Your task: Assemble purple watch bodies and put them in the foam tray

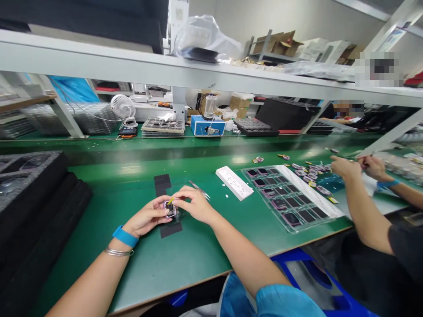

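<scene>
My left hand [147, 216], a blue band at its wrist, is closed on a small watch case [171, 212] with a pink-purple rim and dark parts inside. My right hand [195, 205] meets it from the other side, thumb and finger pinched at a thin yellow tab [170, 201] that sticks up from the case. Exactly how the tab joins the case is too small to tell. Just beyond my right hand lie metal tweezers [200, 190] on the green mat. Under and around both hands are black flat strips [162, 181], partly covered by the hands.
Right of my hands are a white block [234, 182] and a clear tray [289, 230] of dark watch parts. Further right, a co-worker's hands [346, 167] work beside scattered pink cases [309, 176]. Black foam trays [76, 198] stack at left; a shelf [211, 72] crosses ahead.
</scene>
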`<action>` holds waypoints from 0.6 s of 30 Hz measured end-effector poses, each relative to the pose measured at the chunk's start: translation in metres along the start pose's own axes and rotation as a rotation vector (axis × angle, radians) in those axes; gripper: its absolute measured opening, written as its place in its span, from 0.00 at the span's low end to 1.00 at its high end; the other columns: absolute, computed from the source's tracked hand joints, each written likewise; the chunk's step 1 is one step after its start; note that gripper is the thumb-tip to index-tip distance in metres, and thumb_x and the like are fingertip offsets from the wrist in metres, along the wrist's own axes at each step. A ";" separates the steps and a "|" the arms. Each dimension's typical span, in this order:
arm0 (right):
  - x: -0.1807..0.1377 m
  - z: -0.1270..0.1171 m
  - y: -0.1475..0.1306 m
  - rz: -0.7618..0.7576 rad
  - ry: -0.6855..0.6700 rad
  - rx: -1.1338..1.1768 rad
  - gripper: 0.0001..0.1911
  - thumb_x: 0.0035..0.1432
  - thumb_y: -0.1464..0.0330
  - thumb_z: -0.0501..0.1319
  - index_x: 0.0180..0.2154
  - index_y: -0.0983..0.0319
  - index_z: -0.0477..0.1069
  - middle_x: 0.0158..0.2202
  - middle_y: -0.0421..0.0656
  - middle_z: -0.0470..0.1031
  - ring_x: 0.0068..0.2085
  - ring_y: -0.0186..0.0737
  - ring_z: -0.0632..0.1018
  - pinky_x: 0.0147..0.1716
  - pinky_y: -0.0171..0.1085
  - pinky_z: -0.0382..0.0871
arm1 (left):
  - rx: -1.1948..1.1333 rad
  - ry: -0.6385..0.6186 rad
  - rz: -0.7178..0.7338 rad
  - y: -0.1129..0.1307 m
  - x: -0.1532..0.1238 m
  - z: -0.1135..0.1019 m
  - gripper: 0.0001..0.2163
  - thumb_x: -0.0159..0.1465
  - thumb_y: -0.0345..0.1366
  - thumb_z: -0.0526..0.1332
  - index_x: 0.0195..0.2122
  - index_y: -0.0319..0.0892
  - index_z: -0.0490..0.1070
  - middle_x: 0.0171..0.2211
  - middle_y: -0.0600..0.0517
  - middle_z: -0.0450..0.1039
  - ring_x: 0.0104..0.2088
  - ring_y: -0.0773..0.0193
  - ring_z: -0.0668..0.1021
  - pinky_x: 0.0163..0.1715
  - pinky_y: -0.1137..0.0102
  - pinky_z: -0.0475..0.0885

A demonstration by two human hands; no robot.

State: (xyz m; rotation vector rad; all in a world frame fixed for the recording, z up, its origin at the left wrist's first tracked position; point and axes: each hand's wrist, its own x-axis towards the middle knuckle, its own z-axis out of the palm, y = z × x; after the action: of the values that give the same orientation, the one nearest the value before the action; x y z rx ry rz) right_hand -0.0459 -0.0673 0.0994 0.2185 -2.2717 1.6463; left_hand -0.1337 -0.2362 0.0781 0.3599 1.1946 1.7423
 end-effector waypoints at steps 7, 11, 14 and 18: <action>0.004 0.011 0.017 -0.167 0.146 -0.272 0.07 0.57 0.69 0.60 0.36 0.59 0.76 0.36 0.41 0.77 0.40 0.35 0.74 0.45 0.36 0.66 | 0.008 0.045 -0.001 -0.005 0.004 0.008 0.16 0.49 0.25 0.68 0.40 0.42 0.74 0.36 0.50 0.77 0.36 0.62 0.79 0.35 0.69 0.76; 0.006 0.014 0.020 -0.180 0.185 -0.323 0.07 0.57 0.68 0.60 0.38 0.60 0.76 0.36 0.42 0.76 0.40 0.36 0.74 0.44 0.37 0.66 | -0.002 0.095 0.038 -0.005 0.005 0.011 0.12 0.51 0.26 0.66 0.38 0.40 0.75 0.33 0.48 0.77 0.33 0.62 0.79 0.33 0.70 0.77; 0.005 0.016 0.020 -0.168 0.203 -0.314 0.07 0.58 0.68 0.59 0.38 0.59 0.75 0.36 0.42 0.76 0.40 0.36 0.74 0.45 0.37 0.67 | -0.041 0.096 0.046 -0.005 0.006 0.010 0.11 0.53 0.27 0.63 0.39 0.38 0.75 0.33 0.46 0.78 0.33 0.61 0.79 0.33 0.68 0.77; 0.004 0.017 0.019 -0.150 0.187 -0.283 0.08 0.58 0.68 0.59 0.38 0.59 0.75 0.36 0.43 0.75 0.39 0.35 0.75 0.43 0.35 0.68 | -0.019 0.099 0.058 -0.005 0.006 0.009 0.09 0.55 0.27 0.61 0.37 0.37 0.76 0.31 0.45 0.78 0.32 0.60 0.79 0.32 0.67 0.78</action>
State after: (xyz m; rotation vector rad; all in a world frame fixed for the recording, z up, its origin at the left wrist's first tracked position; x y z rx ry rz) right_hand -0.0583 -0.0769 0.0795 0.1553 -2.2515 1.2027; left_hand -0.1282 -0.2262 0.0769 0.3025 1.2478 1.8384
